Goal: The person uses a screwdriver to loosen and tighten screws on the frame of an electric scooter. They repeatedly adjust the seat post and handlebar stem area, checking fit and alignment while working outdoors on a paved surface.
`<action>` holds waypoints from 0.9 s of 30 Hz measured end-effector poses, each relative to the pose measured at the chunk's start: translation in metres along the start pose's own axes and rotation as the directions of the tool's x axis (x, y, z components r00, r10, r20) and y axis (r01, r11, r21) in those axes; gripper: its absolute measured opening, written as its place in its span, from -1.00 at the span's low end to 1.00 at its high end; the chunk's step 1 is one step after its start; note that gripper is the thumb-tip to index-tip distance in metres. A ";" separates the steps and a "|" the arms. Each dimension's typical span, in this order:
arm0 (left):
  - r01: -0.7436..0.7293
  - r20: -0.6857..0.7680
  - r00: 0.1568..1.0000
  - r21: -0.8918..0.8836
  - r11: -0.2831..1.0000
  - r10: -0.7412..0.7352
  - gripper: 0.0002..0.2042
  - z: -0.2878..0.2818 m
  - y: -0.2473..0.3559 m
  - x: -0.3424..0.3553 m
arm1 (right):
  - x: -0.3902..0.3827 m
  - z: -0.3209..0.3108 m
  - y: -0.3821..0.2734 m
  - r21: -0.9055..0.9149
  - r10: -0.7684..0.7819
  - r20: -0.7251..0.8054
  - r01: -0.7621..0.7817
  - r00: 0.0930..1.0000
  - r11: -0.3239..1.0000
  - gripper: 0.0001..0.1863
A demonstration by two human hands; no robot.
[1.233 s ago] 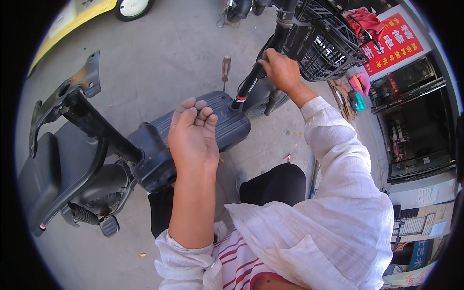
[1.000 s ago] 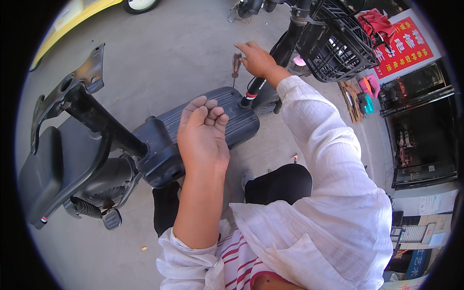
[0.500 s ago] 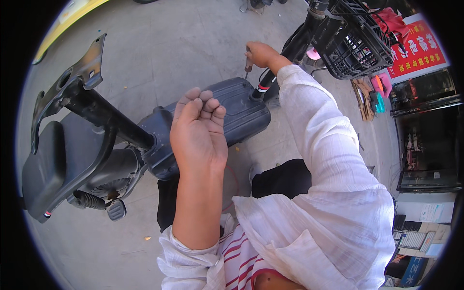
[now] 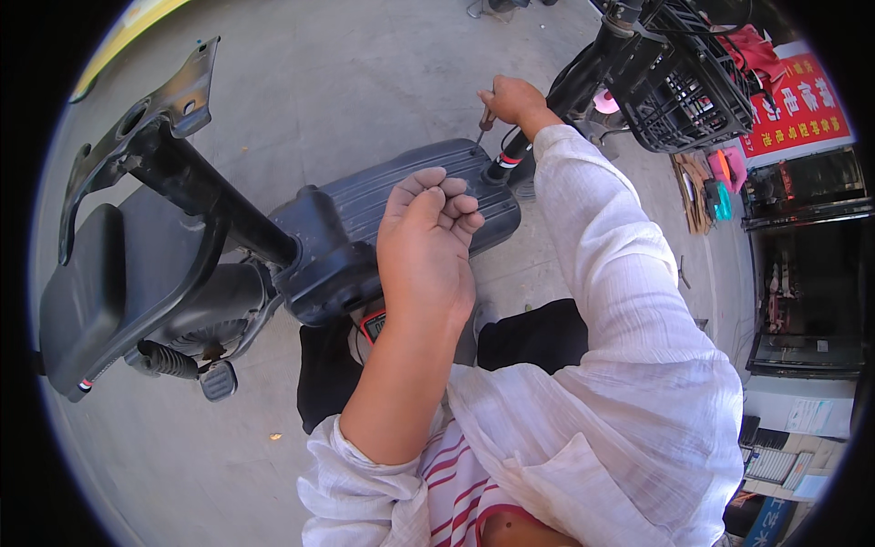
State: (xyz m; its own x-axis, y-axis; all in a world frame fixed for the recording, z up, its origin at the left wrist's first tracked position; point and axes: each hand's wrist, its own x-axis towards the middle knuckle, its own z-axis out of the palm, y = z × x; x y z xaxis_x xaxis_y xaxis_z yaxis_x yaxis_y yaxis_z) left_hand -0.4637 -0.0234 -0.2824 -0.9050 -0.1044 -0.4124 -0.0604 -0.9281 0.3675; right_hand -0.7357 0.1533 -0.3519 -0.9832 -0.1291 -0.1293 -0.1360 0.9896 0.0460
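My right hand (image 4: pixel 518 102) grips the brownish handle of a screwdriver (image 4: pixel 487 120). The screwdriver stands nearly upright, its shaft meeting the far edge of a black ribbed footboard (image 4: pixel 360 199) close to the front column of an electric scooter. My left hand (image 4: pixel 427 251) hovers over the footboard's near side, palm up. Its fingers are curled in with the thumb laid against them; whatever they may hold is hidden. Below that wrist, a red-rimmed meter with a display (image 4: pixel 372 325) shows partly beside my leg.
The scooter's black seat (image 4: pixel 87 283) and a bare metal bracket (image 4: pixel 169 105) on its post rise to the left. A black basket (image 4: pixel 688 87) hangs at the front column. Cardboard with pink and teal items (image 4: pixel 720 196) lies on the right, beneath a red sign (image 4: pixel 797 109).
My left hand has shifted right over the footboard, and the red-rimmed meter has come into sight. The right hand still holds the screwdriver at about the same spot on the footboard.
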 end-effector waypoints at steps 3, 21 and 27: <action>0.017 -0.001 1.000 0.026 1.000 -0.017 -0.84 0.001 -0.004 0.000 | 0.001 0.000 0.003 0.000 0.008 0.002 -0.008 1.000 1.000 -0.58; -0.031 -0.040 0.999 0.036 0.999 0.032 -0.84 0.003 0.002 0.005 | -0.007 0.003 0.004 -0.027 -0.037 -0.031 0.036 0.999 0.999 -0.57; -0.021 -0.043 0.999 0.050 0.999 0.023 -0.84 0.006 -0.002 0.005 | -0.002 0.007 0.013 -0.064 -0.044 -0.069 0.039 0.997 0.997 -0.53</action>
State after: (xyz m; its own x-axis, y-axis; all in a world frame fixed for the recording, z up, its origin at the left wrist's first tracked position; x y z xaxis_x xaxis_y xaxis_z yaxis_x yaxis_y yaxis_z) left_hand -0.4705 -0.0200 -0.2796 -0.8871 -0.1408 -0.4396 -0.0629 -0.9066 0.4173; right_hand -0.7350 0.1665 -0.3582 -0.9823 -0.1764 -0.0628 -0.1823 0.9777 0.1041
